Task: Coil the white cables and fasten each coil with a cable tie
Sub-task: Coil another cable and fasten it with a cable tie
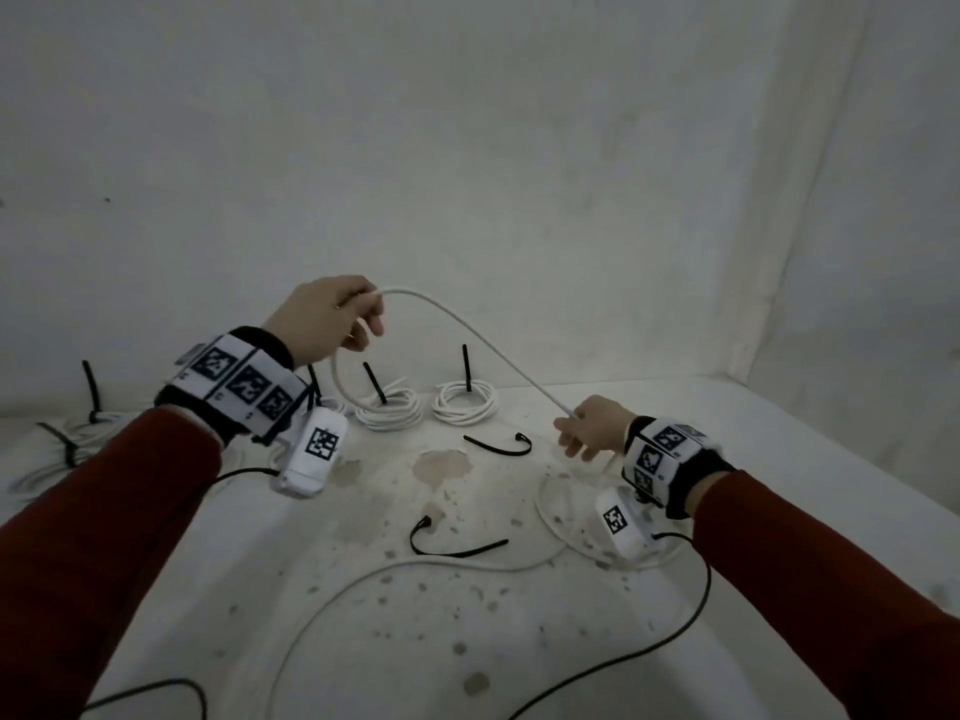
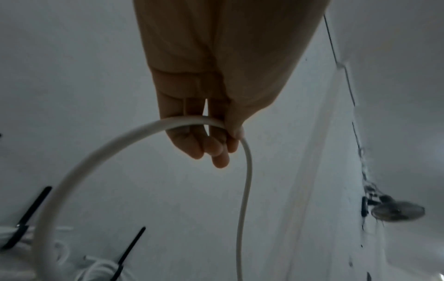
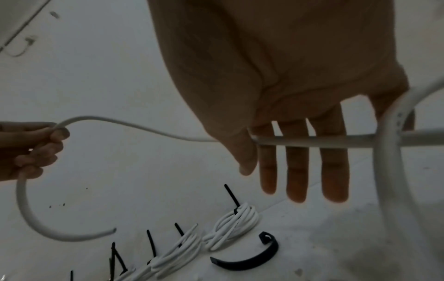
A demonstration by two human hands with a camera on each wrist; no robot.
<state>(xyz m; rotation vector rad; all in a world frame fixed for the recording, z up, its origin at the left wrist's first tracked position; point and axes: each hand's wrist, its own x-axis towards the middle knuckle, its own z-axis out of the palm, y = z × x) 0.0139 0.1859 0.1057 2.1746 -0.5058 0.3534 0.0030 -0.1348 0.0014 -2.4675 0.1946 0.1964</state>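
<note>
My raised left hand [image 1: 332,314] grips a white cable [image 1: 467,330] a short way from its free end, and that end curls down below the fist [image 2: 216,144]. The cable arcs down to the right to my right hand [image 1: 587,428]. There it lies across the straight fingers [image 3: 295,171] with the thumb pressing it against them. Past that hand the cable [image 3: 394,152] loops down onto the table [image 1: 519,641] and trails toward the front. Two tied coils [image 1: 389,407] [image 1: 465,402] stand at the back, with black ties sticking up. Two loose black cable ties [image 1: 498,446] [image 1: 452,548] lie between my hands.
More tied coils [image 1: 62,439] sit at the far left of the stained white table. White walls close the back and the right side. Thin black wires [image 1: 691,615] run from the wrist cameras across the table's front.
</note>
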